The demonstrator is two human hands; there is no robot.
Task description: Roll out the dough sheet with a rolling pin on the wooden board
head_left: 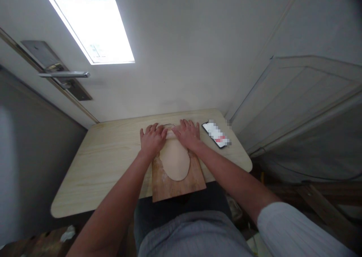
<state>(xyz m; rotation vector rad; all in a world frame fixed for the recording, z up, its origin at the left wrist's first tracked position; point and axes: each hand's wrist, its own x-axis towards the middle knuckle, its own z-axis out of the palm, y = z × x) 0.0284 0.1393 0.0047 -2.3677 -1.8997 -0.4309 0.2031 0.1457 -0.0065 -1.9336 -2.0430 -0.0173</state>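
A flat oval sheet of pale dough (pixel 175 160) lies on a wooden cutting board (pixel 178 189). Across the dough's far end runs a short visible stretch of a pale rolling pin (pixel 171 134); its ends are hidden under my hands. My left hand (pixel 153 138) rests over the pin's left part, fingers bent forward and thumb pointing inward. Over the right part lies my right hand (pixel 187 133), its thumb also turned to the middle. A thin metal ring (pixel 170 124) shows at the board's far edge between the hands.
The board sits on a light wood-grain table (pixel 98 166) with rounded corners and overhangs its near edge. A phone (pixel 216 134) with a lit screen lies right of my right hand. Behind the table stands a white door with a lever handle (pixel 65 74) and a bright window (pixel 93 23).
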